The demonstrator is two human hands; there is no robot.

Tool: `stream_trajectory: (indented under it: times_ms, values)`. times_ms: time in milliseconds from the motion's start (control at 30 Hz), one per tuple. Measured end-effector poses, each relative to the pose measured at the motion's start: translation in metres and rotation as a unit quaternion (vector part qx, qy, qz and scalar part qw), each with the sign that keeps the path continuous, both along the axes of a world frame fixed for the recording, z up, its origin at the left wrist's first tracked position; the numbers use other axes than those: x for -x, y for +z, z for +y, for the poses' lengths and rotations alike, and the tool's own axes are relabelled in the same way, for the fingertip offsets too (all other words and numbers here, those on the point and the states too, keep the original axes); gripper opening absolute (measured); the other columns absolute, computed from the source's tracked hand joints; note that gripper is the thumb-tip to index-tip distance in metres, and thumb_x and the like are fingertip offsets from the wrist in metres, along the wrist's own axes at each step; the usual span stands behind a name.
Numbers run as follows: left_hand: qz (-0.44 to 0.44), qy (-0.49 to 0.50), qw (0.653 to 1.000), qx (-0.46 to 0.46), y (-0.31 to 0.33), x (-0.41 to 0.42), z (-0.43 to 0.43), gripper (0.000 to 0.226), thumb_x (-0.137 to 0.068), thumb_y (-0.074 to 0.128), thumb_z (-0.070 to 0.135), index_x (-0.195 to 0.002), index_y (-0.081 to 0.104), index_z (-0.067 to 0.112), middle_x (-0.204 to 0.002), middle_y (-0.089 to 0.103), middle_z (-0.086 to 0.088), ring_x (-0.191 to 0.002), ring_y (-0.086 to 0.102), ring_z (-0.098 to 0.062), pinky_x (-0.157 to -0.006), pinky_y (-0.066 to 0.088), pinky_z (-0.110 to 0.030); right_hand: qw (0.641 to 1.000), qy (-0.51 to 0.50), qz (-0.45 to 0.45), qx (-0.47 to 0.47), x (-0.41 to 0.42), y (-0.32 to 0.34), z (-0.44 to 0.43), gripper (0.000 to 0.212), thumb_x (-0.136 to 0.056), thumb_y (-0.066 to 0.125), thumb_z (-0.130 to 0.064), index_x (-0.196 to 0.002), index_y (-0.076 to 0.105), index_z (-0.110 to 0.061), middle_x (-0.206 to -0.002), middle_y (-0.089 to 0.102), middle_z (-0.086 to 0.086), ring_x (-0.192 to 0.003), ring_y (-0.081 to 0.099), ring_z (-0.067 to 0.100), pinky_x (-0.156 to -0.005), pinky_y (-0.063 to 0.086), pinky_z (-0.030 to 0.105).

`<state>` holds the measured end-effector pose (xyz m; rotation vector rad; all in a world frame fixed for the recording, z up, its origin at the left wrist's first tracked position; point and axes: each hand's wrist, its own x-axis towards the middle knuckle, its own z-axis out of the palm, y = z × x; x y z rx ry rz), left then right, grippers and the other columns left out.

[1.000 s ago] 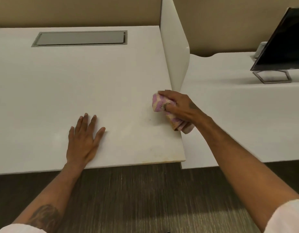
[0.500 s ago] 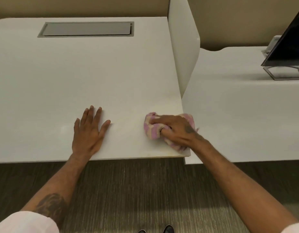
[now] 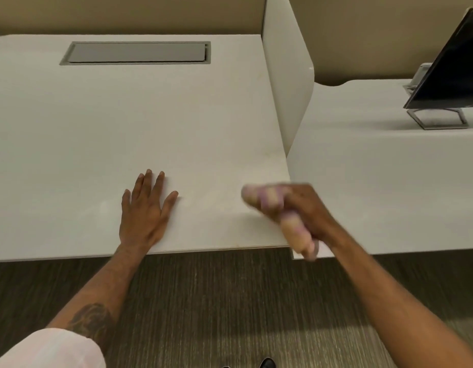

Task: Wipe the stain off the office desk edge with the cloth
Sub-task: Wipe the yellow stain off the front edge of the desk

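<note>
White table (image 3: pixel 97 144), seen from above, with a grey rectangular hatch (image 3: pixel 135 53) set flush near its far edge. The left hand (image 3: pixel 143 211) lies flat on the table close to the near edge, fingers spread and holding nothing; its forearm bears a tattoo (image 3: pixel 90 318) above a pale sleeve (image 3: pixel 48 350). Faint yellowish marks (image 3: pixel 267 158) show on the table surface toward its right side. At the table's near right corner, the right hand (image 3: pixel 307 211) closes its grip on a pink-and-cream striped cloth (image 3: pixel 270 201); hand and cloth are motion-blurred, the cloth bunched under the fingers with one end hanging over the corner, past the table edge. A white divider panel (image 3: pixel 286 75) stands upright along the table's right side. Beyond it lies a second white table (image 3: pixel 389 181), carrying a dark tilted monitor (image 3: pixel 453 73) on a metal frame stand (image 3: pixel 437 118). Beige wall (image 3: pixel 124 14) behind; grey streaked carpet (image 3: pixel 216 301) below, with a dark shoe tip (image 3: pixel 267 363) at the bottom edge.
</note>
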<state>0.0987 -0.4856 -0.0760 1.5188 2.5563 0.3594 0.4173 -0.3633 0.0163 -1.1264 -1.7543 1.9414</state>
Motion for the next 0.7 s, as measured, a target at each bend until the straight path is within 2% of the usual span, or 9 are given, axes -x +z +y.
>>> stream_trajectory:
  times_ms: [67, 133, 200, 233, 300, 333, 500, 600, 700]
  values:
    - [0.0, -0.001, 1.0, -0.001, -0.001, 0.001, 0.0, 0.072, -0.098, 0.016, 0.066, -0.158, 0.017, 0.027, -0.168, 0.012, -0.003, -0.155, 0.006, -0.019, -0.123, 0.01, -0.052, 0.997, -0.068, -0.002, -0.038, 0.023, 0.001, 0.034, 0.033, -0.087, 0.064, -0.051, -0.105, 0.076, -0.026, -0.046, 0.049, 0.007, -0.032, 0.043, 0.02, -0.041, 0.041, 0.025]
    - [-0.003, -0.001, 1.0, -0.003, -0.001, 0.001, 0.0, 0.074, -0.097, 0.013, 0.068, -0.158, 0.016, 0.028, -0.168, 0.011, -0.003, -0.155, 0.005, -0.018, -0.123, 0.01, -0.052, 0.991, -0.086, -0.039, -0.09, 0.049, -0.012, 0.054, 0.031, -0.088, 0.064, -0.051, -0.11, 0.074, -0.033, -0.052, 0.055, -0.011, -0.039, 0.049, 0.01, -0.044, 0.04, 0.019]
    - [-0.004, 0.0, 1.0, -0.003, -0.001, 0.001, 0.0, 0.075, -0.096, 0.012, 0.069, -0.158, 0.015, 0.029, -0.168, 0.01, -0.002, -0.155, 0.005, -0.018, -0.123, 0.01, -0.051, 0.984, -0.041, -0.09, -0.147, 0.067, -0.03, 0.053, 0.032, -0.089, 0.063, -0.053, -0.117, 0.071, -0.039, -0.075, 0.069, -0.016, -0.062, 0.063, 0.001, -0.057, 0.046, 0.018]
    - [-0.002, -0.001, 1.0, -0.002, -0.001, 0.001, 0.0, 0.073, -0.096, 0.013, 0.068, -0.158, 0.014, 0.029, -0.168, 0.01, -0.003, -0.155, 0.005, -0.018, -0.123, 0.01, -0.051, 0.978, -0.012, -0.111, -0.179, 0.072, -0.038, 0.049, 0.032, -0.092, 0.06, -0.049, -0.121, 0.07, -0.039, -0.095, 0.074, -0.015, -0.081, 0.067, 0.001, -0.07, 0.049, 0.019]
    - [0.004, -0.001, 1.0, 0.004, -0.002, 0.001, 0.0, 0.071, -0.098, 0.016, 0.066, -0.158, 0.014, 0.029, -0.168, 0.01, -0.003, -0.155, 0.004, -0.019, -0.123, 0.009, -0.052, 0.96, 0.029, -0.145, -0.238, 0.077, -0.046, 0.04, 0.036, -0.096, 0.054, -0.04, -0.129, 0.066, -0.033, -0.126, 0.069, -0.006, -0.111, 0.064, 0.01, -0.094, 0.048, 0.028]
    - [0.005, 0.001, 1.0, 0.006, -0.001, 0.001, 0.0, 0.07, -0.099, 0.017, 0.065, -0.159, 0.013, 0.029, -0.168, 0.01, -0.003, -0.155, 0.004, -0.019, -0.123, 0.009, -0.051, 0.959, 0.049, -0.146, -0.239, 0.076, -0.044, 0.035, 0.037, -0.096, 0.052, -0.039, -0.13, 0.066, -0.032, -0.129, 0.068, -0.004, -0.115, 0.063, 0.014, -0.099, 0.048, 0.032]
    - [0.004, -0.003, 1.0, 0.009, 0.001, 0.0, 0.0, 0.07, -0.099, 0.02, 0.062, -0.159, 0.014, 0.027, -0.168, 0.01, -0.004, -0.155, 0.005, -0.02, -0.123, 0.01, -0.052, 0.957, 0.158, -0.146, -0.193, 0.072, -0.028, -0.018, 0.032, -0.094, 0.055, -0.036, -0.12, 0.072, -0.027, -0.105, 0.077, -0.003, -0.1, 0.068, 0.013, -0.096, 0.052, 0.04]
    - [-0.003, -0.002, 1.0, 0.001, 0.003, 0.0, -0.001, 0.069, -0.1, 0.022, 0.06, -0.159, 0.015, 0.026, -0.168, 0.012, -0.005, -0.155, 0.007, -0.021, -0.123, 0.01, -0.052, 0.952, 0.204, -0.131, -0.184, 0.059, -0.019, -0.04, 0.023, -0.094, 0.057, -0.024, -0.104, 0.077, -0.018, -0.067, 0.072, -0.009, -0.071, 0.07, 0.009, -0.078, 0.059, 0.039]
    - [-0.01, -0.001, 1.0, 0.001, 0.003, 0.0, -0.001, 0.07, -0.099, 0.021, 0.06, -0.159, 0.015, 0.026, -0.168, 0.011, -0.004, -0.155, 0.006, -0.02, -0.123, 0.009, -0.051, 0.95, 0.23, -0.138, -0.162, 0.036, -0.013, -0.048, 0.021, -0.09, 0.056, -0.021, -0.089, 0.076, -0.015, -0.054, 0.066, -0.009, -0.057, 0.064, 0.005, -0.063, 0.054, 0.028]
